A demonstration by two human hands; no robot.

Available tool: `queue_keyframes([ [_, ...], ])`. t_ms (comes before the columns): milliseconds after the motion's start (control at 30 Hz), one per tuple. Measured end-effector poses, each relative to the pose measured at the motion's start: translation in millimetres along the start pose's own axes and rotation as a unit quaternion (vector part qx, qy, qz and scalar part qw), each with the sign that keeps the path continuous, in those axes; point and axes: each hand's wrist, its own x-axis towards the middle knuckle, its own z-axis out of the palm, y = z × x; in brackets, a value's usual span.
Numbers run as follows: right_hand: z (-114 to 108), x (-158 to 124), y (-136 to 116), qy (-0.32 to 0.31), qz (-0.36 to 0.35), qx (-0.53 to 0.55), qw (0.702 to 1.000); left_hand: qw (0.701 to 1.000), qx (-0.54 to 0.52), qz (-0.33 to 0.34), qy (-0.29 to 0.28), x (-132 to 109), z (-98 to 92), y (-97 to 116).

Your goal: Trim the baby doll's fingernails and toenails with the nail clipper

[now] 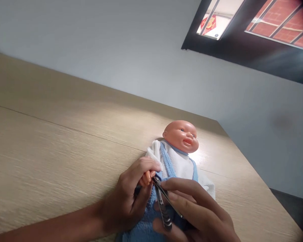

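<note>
A baby doll (180, 136) in a white top and blue overalls lies on its back on the wooden table. My left hand (127, 191) is wrapped round the doll's small hand (146, 178), whose fingers poke out between my thumb and index finger. Between the thumb and fingers of my right hand (202, 208) is a metal nail clipper (163, 205), its lever and body spread apart. The clipper's jaw end meets the doll's fingers; whether it touches them I cannot tell. Part of the doll's lower body is hidden behind my hands.
The light wood table (53, 148) has thin seams and ends at a slanting right edge. Behind it rises a pale wall (103, 43) with a dark-framed, barred window (224, 40) at the upper right.
</note>
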Motion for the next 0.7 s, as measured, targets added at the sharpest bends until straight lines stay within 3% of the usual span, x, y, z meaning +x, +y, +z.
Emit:
queue_keyframes([
  [167, 3.2, 8.7, -1.5, 0.03, -0.016, -0.018, 0.999, 1.0, 0.007, 0.008, 0.008, 2.0, -0.5, 1.3],
  [700, 5.7, 11.7, -1.9, 0.015, -0.005, 0.007, 1.0, 1.0, 0.009, -0.006, 0.007, 1.9, -0.9, 1.4],
])
